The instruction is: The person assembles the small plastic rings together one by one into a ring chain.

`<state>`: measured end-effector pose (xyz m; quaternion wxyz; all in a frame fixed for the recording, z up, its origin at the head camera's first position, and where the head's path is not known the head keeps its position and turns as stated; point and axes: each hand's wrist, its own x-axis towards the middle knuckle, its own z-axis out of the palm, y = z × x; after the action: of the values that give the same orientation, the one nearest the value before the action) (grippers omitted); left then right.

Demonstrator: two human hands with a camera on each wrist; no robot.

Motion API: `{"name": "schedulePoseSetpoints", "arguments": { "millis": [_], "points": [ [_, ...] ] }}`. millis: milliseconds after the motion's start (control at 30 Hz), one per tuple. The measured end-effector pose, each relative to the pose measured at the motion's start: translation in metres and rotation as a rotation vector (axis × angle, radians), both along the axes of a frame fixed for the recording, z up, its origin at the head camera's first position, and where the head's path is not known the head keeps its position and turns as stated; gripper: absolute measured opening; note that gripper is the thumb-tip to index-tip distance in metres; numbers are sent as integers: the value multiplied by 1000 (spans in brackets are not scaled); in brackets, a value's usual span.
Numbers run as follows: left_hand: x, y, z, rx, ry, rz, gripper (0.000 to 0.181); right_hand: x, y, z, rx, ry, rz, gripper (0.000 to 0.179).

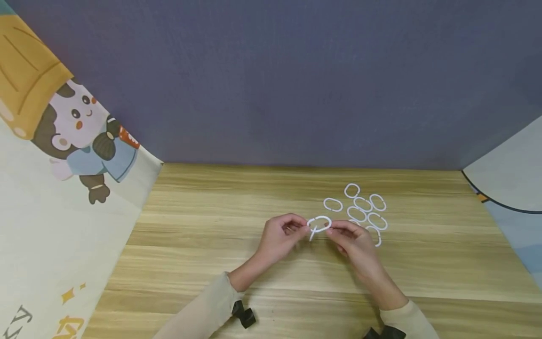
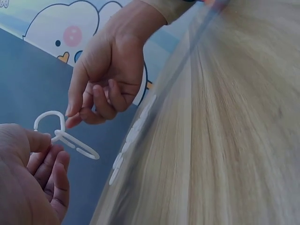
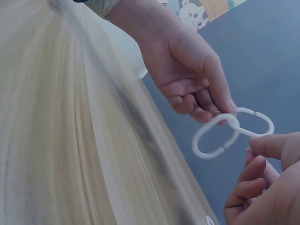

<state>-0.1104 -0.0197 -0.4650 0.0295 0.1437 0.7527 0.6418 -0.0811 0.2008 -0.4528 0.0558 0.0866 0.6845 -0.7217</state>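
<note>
The plain dark blue-grey wall [image 1: 271, 80] stands at twelve o'clock, taking the clock as centred on what I'm holding, and below it spreads my pale, wood-grained bench [image 1: 190, 235]. At nine to ten o'clock is a cream panel with a cartoon figure [image 1: 55, 221]; at two to three, a pale panel with a thick black curve [image 1: 512, 160]. My cream sleeves [image 1: 203, 308] reach in from eight and between four and five.

My right hand [image 1: 355, 245], toward four o'clock, has thumb and finger pinched on one end of a white oval plastic link [image 3: 270, 124]. My left hand [image 1: 281, 235], between eight and nine, pinches its opposite end. A small black device [image 1: 244, 314] sits by my left cuff.

Loose white oval links [image 1: 333, 198] lie on the bench from one to just past three o'clock, one set apart at one o'clock, another mostly hidden behind my right hand.

The held link is up off the bench; a second white link [image 3: 195, 143] loops through it, hanging at seven o'clock. Whether my left fingertips grip that one too, I can't tell.
</note>
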Motion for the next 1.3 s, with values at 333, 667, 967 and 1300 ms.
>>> {"name": "schedulePoseSetpoints", "arguments": {
  "millis": [333, 667, 967, 1300],
  "points": [
    [1, -11, -4, 25, -14, 45, 9, -13, 17, -3, 68, -15, -76, 12],
    [2, -25, -6, 12, -21, 99, 6, -39, 40, -9, 171, 49, -71, 19],
    [2, -31, -5, 7, -21, 123, 6, -66, 62, -23, 448, 209, -7, 25],
    [4, -30, -6, 16, -8, 116, 7, -91, 66, -24, 688, 287, 59, 17]
  ]
}}
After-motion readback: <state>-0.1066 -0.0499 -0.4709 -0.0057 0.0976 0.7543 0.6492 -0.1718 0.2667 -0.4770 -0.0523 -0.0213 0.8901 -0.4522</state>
